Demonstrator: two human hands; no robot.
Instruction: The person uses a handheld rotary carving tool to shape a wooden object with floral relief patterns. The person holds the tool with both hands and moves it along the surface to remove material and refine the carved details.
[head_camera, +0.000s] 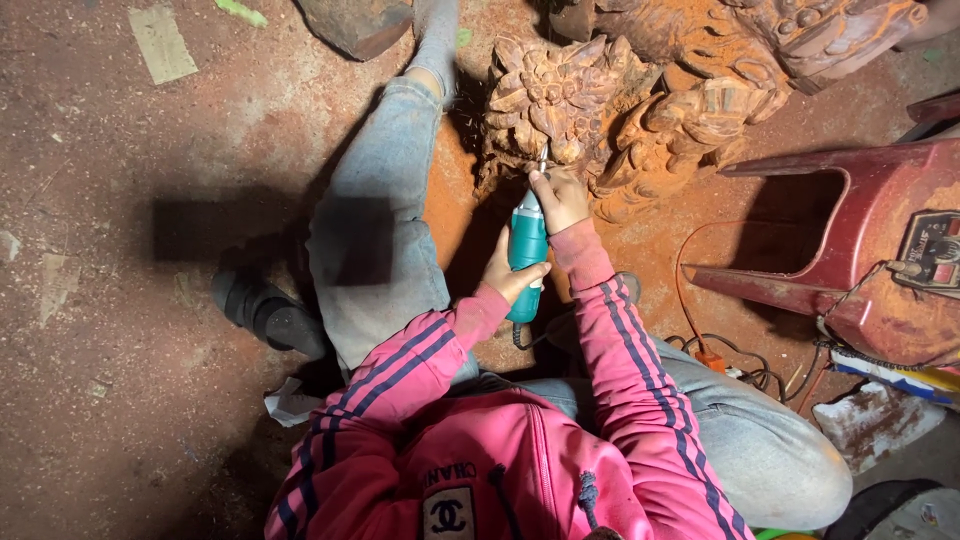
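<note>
I sit on the floor with a large carved wooden sculpture (640, 90) in front of me, reddish-brown and covered in leafy, scaly relief. A teal rotary grinder (527, 250) points up at the carving, its thin bit touching the wood near the sculpture's lower left part. My right hand (560, 197) grips the tool's front end, close to the bit. My left hand (510, 275) wraps around the tool's rear body. Both arms wear pink sleeves with dark stripes. The tool's cord drops down between my legs.
A dusty red plastic stool (860, 250) lies tipped at the right, with a small control box (930, 250) on it. Cables (740, 365) trail over the floor beside my right leg. Red sawdust covers the ground (120, 300). A wood scrap (160, 42) lies at upper left.
</note>
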